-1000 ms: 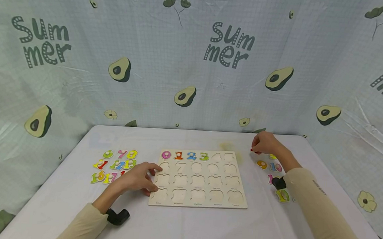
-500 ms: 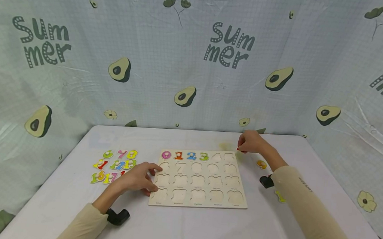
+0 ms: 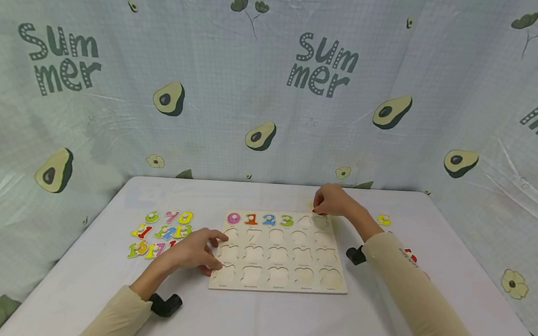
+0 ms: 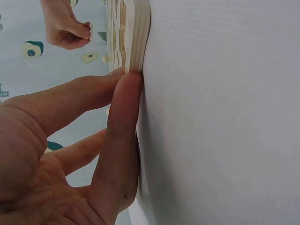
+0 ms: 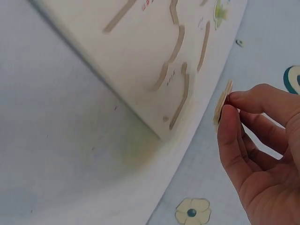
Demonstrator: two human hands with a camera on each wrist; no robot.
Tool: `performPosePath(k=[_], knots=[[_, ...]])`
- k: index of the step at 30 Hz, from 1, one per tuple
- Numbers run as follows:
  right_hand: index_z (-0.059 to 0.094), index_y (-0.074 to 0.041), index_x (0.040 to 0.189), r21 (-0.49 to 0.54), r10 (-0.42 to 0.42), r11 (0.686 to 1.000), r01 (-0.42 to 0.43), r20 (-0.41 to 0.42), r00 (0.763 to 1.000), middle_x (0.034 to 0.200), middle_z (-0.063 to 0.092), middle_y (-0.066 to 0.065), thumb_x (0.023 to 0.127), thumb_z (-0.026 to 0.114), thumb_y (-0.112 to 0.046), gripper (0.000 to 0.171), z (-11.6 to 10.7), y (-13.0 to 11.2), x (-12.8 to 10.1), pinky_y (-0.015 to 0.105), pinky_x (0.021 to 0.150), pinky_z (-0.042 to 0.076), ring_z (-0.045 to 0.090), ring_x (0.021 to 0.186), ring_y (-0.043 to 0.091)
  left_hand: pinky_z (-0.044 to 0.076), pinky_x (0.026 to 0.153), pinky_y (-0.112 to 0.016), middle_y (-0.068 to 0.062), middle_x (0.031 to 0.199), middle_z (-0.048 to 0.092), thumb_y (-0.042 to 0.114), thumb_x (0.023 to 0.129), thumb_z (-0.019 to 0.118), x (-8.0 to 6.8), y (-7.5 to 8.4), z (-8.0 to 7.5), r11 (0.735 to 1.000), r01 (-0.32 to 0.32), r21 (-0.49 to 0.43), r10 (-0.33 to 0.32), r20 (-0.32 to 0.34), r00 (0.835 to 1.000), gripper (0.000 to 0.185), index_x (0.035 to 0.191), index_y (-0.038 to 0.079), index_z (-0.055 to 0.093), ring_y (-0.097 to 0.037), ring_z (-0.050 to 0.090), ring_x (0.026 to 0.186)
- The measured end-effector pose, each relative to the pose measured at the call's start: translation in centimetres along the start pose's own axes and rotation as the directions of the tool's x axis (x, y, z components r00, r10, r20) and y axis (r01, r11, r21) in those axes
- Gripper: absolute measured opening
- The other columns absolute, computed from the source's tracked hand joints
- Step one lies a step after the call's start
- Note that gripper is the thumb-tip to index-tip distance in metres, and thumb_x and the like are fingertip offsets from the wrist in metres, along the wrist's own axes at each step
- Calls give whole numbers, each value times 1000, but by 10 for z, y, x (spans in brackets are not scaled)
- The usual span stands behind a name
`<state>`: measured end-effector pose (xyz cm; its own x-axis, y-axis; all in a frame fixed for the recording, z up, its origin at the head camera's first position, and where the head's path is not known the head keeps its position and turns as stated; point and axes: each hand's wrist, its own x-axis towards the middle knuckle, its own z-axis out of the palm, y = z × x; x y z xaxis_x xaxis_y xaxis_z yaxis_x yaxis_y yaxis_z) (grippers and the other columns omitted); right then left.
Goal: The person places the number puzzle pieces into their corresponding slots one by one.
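Note:
A wooden number puzzle board [image 3: 283,290] lies mid-table with pieces 0, 1, 2 and 3 [image 3: 260,219] seated in its top row; the other recesses are bare. My right hand [image 3: 318,209] pinches a small flat number piece [image 5: 222,107] by its red knob, just above the board's top row near the right end. My left hand [image 3: 216,249] rests with straight fingers [image 4: 125,101] against the board's left edge [image 4: 138,33].
Several loose coloured number pieces [image 3: 162,228] lie left of the board. A yellow piece [image 3: 383,220] and a red one [image 3: 411,254] lie to its right. An avocado-print cloth [image 3: 275,84] walls in the table on three sides.
My right hand has moved left from the loose pieces on the right to above the board's top row, carrying the pinched piece. The left hand has stayed put.

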<state>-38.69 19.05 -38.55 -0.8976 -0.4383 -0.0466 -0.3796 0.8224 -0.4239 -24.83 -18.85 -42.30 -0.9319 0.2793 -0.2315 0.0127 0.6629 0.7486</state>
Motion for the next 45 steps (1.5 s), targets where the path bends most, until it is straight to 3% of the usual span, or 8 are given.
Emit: performPosePath(k=[13,18,45], knots=[[73,-5,80,33,-56,998,55,24,998,72,68,4,88,74,-5,8,15,-23,7,25,61,50,60,62,12,58,63,-31,-14,122,56,8,80,87,0,1,0,1000,-3,10,3,-1,1000,64,139,9,62,-18,62,65],[74,-6,82,17,-30,999,30,41,999,74,70,5,89,73,-6,7,20,-29,7,25,62,51,61,64,13,59,63,-32,-14,122,56,7,80,87,1,2,0,1000,3,9,-3,2,1000,64,139,9,62,-18,62,64],[74,-7,79,-4,-18,1000,19,99,995,71,70,3,88,75,-7,9,32,-28,9,23,60,48,59,61,11,59,63,-31,-14,121,56,6,80,86,-1,2,0,1000,6,6,-6,-7,1000,63,138,8,63,-18,62,67]])
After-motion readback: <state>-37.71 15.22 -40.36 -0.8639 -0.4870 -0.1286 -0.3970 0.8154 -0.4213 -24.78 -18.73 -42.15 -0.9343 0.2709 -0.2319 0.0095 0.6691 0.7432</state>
